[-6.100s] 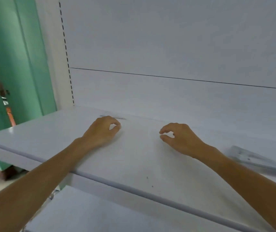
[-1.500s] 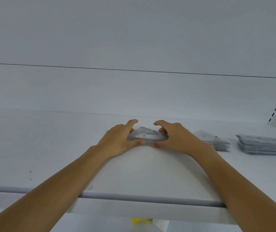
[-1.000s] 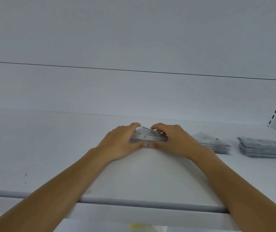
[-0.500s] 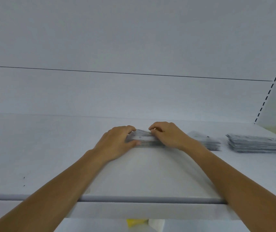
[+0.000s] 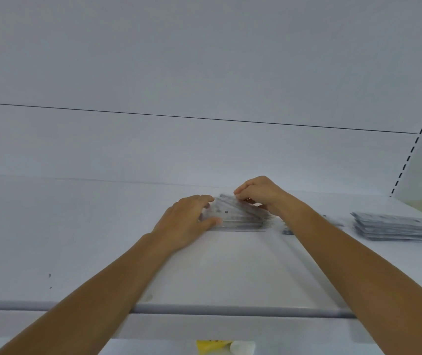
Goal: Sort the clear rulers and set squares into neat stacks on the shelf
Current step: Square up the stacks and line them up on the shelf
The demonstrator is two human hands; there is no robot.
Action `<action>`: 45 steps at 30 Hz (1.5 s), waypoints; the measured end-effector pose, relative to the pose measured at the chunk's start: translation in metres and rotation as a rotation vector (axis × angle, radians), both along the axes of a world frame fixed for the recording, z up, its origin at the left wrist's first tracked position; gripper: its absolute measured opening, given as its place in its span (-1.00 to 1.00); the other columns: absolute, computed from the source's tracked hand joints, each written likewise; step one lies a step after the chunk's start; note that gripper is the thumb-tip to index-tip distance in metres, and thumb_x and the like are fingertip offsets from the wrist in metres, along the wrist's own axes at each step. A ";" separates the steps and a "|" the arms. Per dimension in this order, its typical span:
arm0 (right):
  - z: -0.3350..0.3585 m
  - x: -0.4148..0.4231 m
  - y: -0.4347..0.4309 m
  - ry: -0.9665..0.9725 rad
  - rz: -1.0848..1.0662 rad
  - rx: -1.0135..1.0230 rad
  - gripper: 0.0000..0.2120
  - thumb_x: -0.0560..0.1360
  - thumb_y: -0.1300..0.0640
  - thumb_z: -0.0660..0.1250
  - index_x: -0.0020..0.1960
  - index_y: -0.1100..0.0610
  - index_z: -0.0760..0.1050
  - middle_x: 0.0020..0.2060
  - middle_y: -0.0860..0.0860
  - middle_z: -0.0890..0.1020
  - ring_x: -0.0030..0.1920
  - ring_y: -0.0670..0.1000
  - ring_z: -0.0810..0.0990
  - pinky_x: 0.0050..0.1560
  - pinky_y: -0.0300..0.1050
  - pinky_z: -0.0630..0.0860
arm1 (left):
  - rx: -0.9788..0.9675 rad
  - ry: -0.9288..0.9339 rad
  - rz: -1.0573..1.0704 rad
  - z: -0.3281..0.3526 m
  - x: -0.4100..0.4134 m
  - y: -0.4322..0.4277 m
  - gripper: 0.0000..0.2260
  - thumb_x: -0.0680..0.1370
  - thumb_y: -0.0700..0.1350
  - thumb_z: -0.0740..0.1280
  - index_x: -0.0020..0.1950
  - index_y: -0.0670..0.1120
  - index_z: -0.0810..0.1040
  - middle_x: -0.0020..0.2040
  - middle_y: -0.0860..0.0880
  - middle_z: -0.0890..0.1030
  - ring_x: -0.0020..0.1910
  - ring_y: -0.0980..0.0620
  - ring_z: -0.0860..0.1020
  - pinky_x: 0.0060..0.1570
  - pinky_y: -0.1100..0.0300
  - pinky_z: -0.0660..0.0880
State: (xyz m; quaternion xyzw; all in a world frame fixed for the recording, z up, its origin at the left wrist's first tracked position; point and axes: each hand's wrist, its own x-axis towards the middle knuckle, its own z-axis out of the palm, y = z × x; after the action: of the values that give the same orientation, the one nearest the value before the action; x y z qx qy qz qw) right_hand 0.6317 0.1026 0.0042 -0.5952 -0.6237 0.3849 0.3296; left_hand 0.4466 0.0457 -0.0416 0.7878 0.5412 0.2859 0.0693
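A small stack of clear set squares [image 5: 233, 216] lies on the white shelf [image 5: 76, 239] at the centre. My left hand [image 5: 186, 221] grips the stack's left end, thumb along its front edge. My right hand [image 5: 258, 192] pinches the top pieces from the back right, lifting their far edge so they tilt. A second low stack [image 5: 288, 230] shows partly behind my right forearm. A larger stack of clear rulers [image 5: 399, 226] lies at the far right.
The shelf's grey front edge [image 5: 230, 309] runs across the view below my arms. A slotted upright [image 5: 417, 134] stands at the right end. A yellow and white object [image 5: 224, 347] shows on the level below.
My right hand has moved up and back over the stack and raised the top pieces. The left hand keeps its hold. The view has shifted slightly to the right.
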 end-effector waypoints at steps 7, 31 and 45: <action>-0.002 0.000 0.000 0.015 -0.033 -0.070 -0.89 0.38 0.38 0.33 -0.14 0.22 0.48 -0.29 0.13 0.42 -0.38 -0.03 0.39 -0.35 -0.18 0.34 | 0.008 0.006 0.006 0.000 0.002 0.000 -0.53 0.50 0.16 0.28 0.35 0.01 0.38 0.19 0.09 0.52 0.09 0.05 0.48 0.13 0.12 0.41; 0.001 -0.006 -0.003 -0.116 -0.268 0.341 -0.99 0.43 0.26 0.36 -0.16 0.18 0.54 -0.26 0.00 0.57 -0.28 0.05 0.57 -0.10 0.05 0.61 | 0.049 0.107 0.018 0.001 -0.004 -0.004 -0.54 0.54 0.13 0.22 0.41 0.04 0.28 0.17 0.06 0.47 0.07 0.02 0.49 0.07 0.11 0.39; -0.017 -0.019 -0.014 -0.050 -0.117 0.623 -0.79 0.39 0.38 0.26 -0.01 0.20 0.52 -0.19 0.03 0.54 -0.26 -0.13 0.45 -0.25 -0.52 0.39 | 0.050 0.078 0.051 -0.003 -0.001 0.000 -0.59 0.50 0.18 0.24 0.29 0.05 0.41 0.15 0.09 0.46 0.09 0.08 0.48 0.01 0.21 0.33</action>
State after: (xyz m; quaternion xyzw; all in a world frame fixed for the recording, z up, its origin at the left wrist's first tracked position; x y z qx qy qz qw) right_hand 0.6131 0.0883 -0.0123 -0.5096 -0.6843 0.1411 0.5021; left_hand 0.4452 0.0460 -0.0448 0.7858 0.5560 0.2700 0.0210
